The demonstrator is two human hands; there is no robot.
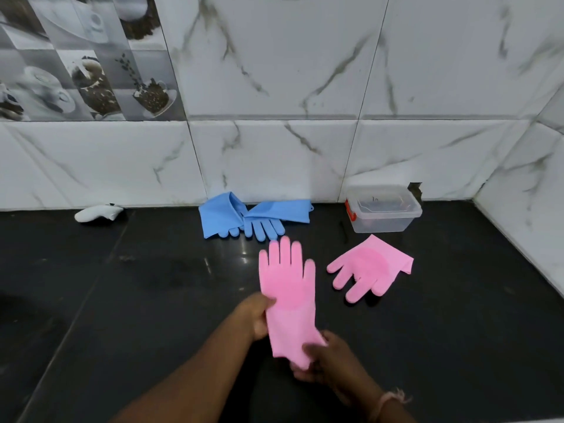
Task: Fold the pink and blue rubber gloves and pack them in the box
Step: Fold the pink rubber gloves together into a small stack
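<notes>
- Head view: we saw our left hand (254, 315) curled round the side edge of a pink glove (288, 296), thumb on top near the palm patch.
- Our right hand (320, 357) pinched the cuff end of that same glove, fingers wrapped under its corner.
- The held glove stretched flat, fingertips pointing to 12 o'clock, above the black bench (122, 300).
- A second pink glove (370, 267) lay on the bench at 2 o'clock from the held one, its fingers splayed toward 7 o'clock, apart from it.
- Two blue gloves (253, 216) lay overlapping against the marble wall (274, 154) at 12 o'clock, fingers toward us.
- The clear box (384, 212) with a red latch stood at 1 o'clock, near the wall, just beyond the loose pink glove.
- A white controller (97, 212) rested at 10 o'clock, well apart.
</notes>
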